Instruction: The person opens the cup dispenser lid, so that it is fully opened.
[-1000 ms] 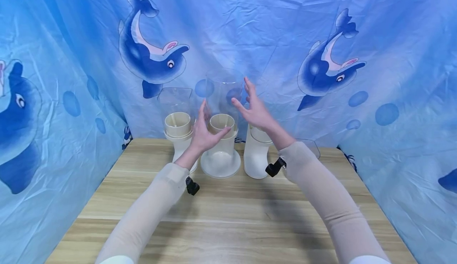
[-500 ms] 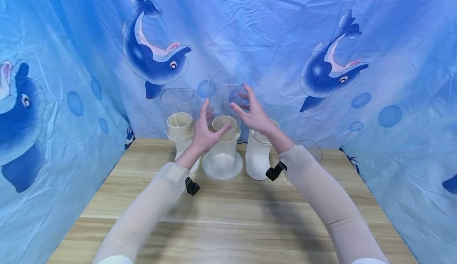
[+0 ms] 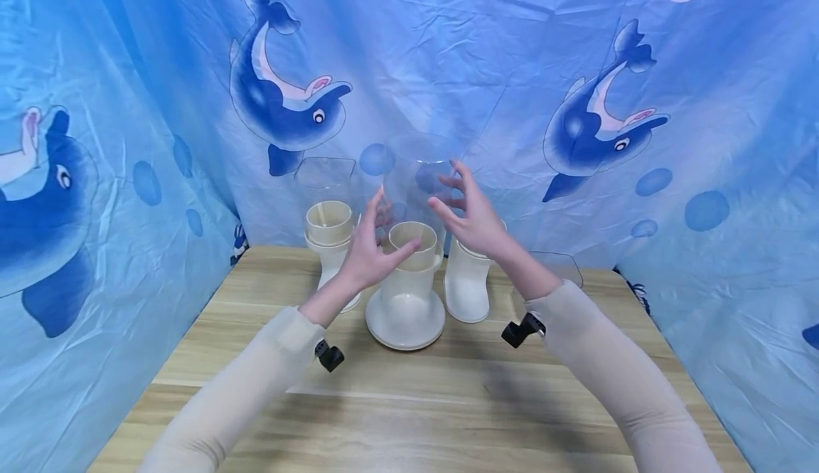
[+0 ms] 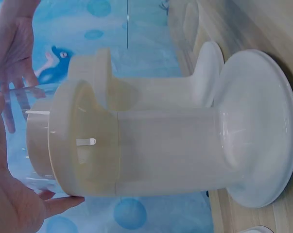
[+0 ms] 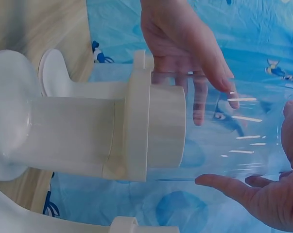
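A white stand [image 3: 406, 320] with a flared round foot is in the middle, with a cream collar [image 4: 100, 145] at its top. Above the collar rises a clear cylinder [image 3: 419, 174], upright, around a short inner tube [image 5: 168, 126]. My left hand [image 3: 373, 254] holds the cylinder's left side low down, its thumb towards me and its fingers passing behind. Higher on the right side, my right hand [image 3: 476, 220] grips the same cylinder with thumb and curved fingers. Whether the foot touches the table cannot be made out.
A similar white stand [image 3: 329, 263] with a clear angular container [image 3: 326, 174] is at the left. Another stand [image 3: 466, 291] is at the right, partly behind my right hand. A clear piece [image 3: 564, 267] shows behind my right forearm. A dolphin-print curtain [image 3: 499, 67] backs the wooden table [image 3: 409, 416].
The middle stand with its cylinder has come towards me, ahead of its neighbours. Both hands have moved with it, and the right fingers have closed around the cylinder.
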Available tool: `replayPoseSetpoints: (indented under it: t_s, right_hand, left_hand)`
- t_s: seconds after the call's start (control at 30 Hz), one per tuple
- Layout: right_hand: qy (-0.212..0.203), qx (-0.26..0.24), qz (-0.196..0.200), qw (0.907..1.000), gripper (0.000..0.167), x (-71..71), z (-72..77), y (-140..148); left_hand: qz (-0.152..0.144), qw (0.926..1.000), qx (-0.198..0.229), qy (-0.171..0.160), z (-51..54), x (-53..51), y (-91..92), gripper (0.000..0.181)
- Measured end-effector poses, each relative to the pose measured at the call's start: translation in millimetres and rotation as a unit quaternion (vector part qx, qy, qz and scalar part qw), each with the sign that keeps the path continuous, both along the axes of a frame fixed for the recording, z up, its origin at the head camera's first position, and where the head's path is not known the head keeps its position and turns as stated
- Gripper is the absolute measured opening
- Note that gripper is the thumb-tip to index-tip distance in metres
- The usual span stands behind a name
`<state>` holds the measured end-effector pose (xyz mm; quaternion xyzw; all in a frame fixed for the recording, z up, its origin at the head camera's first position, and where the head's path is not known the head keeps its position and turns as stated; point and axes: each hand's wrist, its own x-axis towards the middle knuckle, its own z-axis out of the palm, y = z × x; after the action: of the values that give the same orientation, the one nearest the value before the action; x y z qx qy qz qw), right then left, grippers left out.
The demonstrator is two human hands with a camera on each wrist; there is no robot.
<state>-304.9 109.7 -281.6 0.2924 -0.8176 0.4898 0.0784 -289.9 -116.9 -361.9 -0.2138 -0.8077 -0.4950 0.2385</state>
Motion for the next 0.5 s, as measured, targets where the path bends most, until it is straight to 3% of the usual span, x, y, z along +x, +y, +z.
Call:
replayPoseSetpoints:
  t_s: [0.13,0.33,0.5]
  right_hand:
    - [0.015,-0.001,0.005,0.9999,0.085,16.7,0.6,7.3]
    - [0.056,-0.004,0.006,0.9984,0.086,40.7,1.7,21.8]
    - [0.076,0.005,-0.010,0.9970,0.089,59.6,0.5,36.3]
  left_hand:
    - [-0.034,0.9994,0.006,-0.007,2.5,17.2,-0.1,0.110]
    - [-0.086,0.9961,0.001,0.022,4.2,38.5,4.9,0.106]
    - [-0.114,0.9931,-0.002,0.027,4.2,55.1,14.3,0.108]
